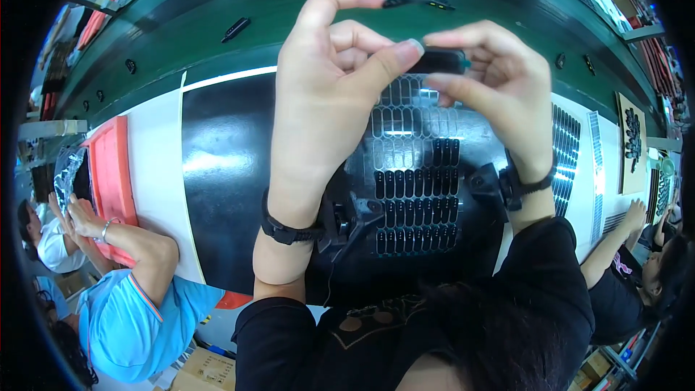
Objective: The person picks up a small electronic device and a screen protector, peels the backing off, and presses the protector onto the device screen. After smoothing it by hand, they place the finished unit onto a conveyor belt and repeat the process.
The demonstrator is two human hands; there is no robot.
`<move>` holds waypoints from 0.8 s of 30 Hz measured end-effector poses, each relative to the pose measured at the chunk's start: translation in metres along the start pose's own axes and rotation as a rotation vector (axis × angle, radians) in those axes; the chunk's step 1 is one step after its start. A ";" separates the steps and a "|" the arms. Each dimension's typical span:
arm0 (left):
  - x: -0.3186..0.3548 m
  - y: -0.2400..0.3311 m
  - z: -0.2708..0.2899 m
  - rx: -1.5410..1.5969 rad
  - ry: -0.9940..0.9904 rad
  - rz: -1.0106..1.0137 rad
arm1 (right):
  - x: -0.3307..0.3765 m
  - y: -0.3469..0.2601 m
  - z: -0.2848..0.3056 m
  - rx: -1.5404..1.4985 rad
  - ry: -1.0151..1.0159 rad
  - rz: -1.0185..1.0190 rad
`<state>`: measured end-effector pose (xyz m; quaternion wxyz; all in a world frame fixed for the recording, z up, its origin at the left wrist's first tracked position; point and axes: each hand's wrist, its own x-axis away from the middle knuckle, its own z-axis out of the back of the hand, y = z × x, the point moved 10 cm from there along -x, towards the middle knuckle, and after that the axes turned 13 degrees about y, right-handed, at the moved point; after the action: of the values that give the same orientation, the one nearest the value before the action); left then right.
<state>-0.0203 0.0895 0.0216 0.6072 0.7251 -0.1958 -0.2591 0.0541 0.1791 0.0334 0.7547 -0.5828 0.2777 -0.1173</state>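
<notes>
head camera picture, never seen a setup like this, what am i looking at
It comes from a fisheye camera on a person's head, looking down, so straight edges bend. There's no robot, just two bare hands. The right hand holds a small dark piece between thumb and finger; the left hand has its thumb at the piece's left end. Below, a black mat bears a grid of oval outlines, with black pieces in the lower rows.

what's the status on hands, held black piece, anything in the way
Right hand pinching black piece. Left hand beside it, thumb close. No obstruction seen.
</notes>
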 end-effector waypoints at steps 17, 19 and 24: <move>-0.004 0.016 0.004 -0.253 0.034 -0.175 | -0.149 0.194 0.033 0.756 -0.071 -0.103; -0.002 0.020 0.007 -0.177 0.023 -0.186 | -0.138 0.193 0.017 0.581 -0.143 -0.212; 0.001 0.033 0.015 -0.116 0.043 -0.220 | -0.082 0.075 -0.008 0.361 0.092 0.134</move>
<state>-0.0280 0.0714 0.0521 0.6202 0.7111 -0.0868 -0.3195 -0.0285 0.2352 -0.0155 0.8394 -0.4123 0.3245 -0.1415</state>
